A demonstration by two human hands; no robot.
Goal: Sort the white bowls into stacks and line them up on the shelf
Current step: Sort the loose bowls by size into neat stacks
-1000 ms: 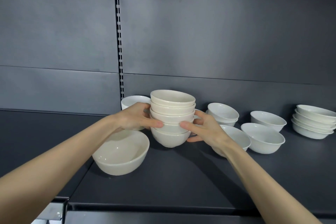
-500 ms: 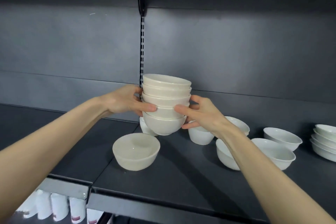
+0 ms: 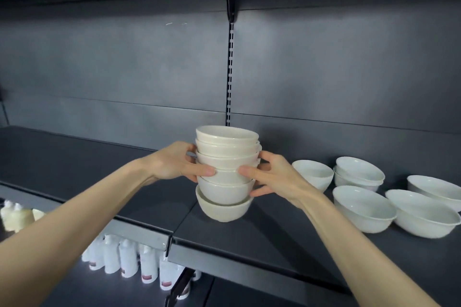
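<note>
1. I've got the stack (image 3: 227,172) dead centre in the head cam. It's cream bowls nested rims up, with the long axis vertical and roughly plumb.
2. L hand (image 3: 177,164) is clamped on the stack's left side. The thumb lies across the front at mid height and the fingers wrap round behind.
3. R hand (image 3: 272,177) mirrors it on the right side. The thumb is on the front and the fingers curl round the back and under a lower bowl, so both hands are grasping the stack.
4. The base bowl (image 3: 224,209) sits on the shelf (image 3: 249,237), just right of the seam between two panels. The gripped bowls sit down inside it. I can't tell if their full weight is on it yet.
5. The stack is a bit ragged, as the rims aren't perfectly flush w/ each other.
6. The rail (image 3: 229,77), a slotted upright, runs straight up the back wall behind the stack.
7. The loose bowls (image 3: 363,203) are to the right, whiter and wider, all rims up and apart from the stack. One nested pair (image 3: 359,173) sits toward the back.
8. On the lower level, bottom left, there's a row of white bottles (image 3: 129,259). The labels are too blurred to read.
</note>
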